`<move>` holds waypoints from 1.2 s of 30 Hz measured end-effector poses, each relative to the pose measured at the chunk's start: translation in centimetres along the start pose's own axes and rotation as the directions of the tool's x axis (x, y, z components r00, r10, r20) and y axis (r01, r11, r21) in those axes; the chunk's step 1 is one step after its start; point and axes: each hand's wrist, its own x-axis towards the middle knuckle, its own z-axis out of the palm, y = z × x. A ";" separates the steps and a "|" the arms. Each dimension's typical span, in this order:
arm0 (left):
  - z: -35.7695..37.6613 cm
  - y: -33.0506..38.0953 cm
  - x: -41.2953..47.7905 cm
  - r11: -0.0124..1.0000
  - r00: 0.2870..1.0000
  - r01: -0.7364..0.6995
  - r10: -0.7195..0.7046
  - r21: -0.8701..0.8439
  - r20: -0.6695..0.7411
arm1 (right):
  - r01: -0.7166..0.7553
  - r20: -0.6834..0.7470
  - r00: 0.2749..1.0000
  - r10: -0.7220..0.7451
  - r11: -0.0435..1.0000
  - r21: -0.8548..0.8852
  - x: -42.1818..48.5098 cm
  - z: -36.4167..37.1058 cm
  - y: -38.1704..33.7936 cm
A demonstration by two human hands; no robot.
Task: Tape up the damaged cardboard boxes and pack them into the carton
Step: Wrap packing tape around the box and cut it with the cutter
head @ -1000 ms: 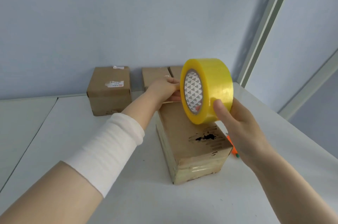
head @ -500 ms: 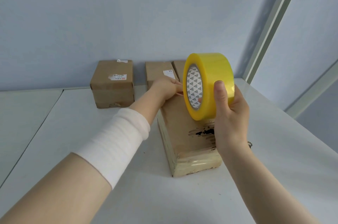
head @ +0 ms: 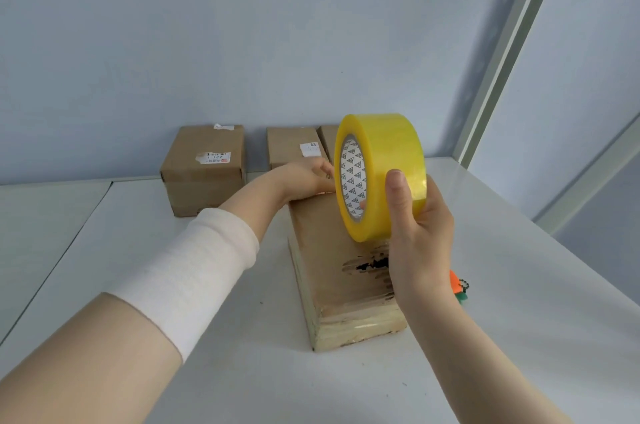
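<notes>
Standing on edge over the damaged box was one yellow tape roll, gripped by the right hand, thumb across the outer band and a fingertip inside the core. The box lay lengthwise on the white table, its torn hole just below the roll. The left hand rested on the box's far end, its fingers hidden behind the roll, so their set could not be told. A labelled box stood by the wall.

I see a white table carrying a torn box near its middle, a labelled box and two neighbouring boxes at the back, and a small orange-and-green thing (partly hidden) beside the torn one.
</notes>
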 end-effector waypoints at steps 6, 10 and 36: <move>-0.2 0.3 -0.6 0.996 0.997 0.020 -0.026 0.089 0.066 | 0.022 0.020 1.000 -0.022 1.000 0.014 -0.1 -0.1 -0.1; -0.4 0.2 -0.8 0.983 0.971 0.177 -0.183 0.052 0.151 | 0.041 0.029 0.999 -0.042 0.999 0.016 -0.1 -0.2 0.0; 1.3 1.0 -0.1 0.958 0.983 -0.042 0.090 0.283 -0.161 | 0.110 0.480 0.872 -0.092 0.994 -0.009 1.2 -4.4 0.5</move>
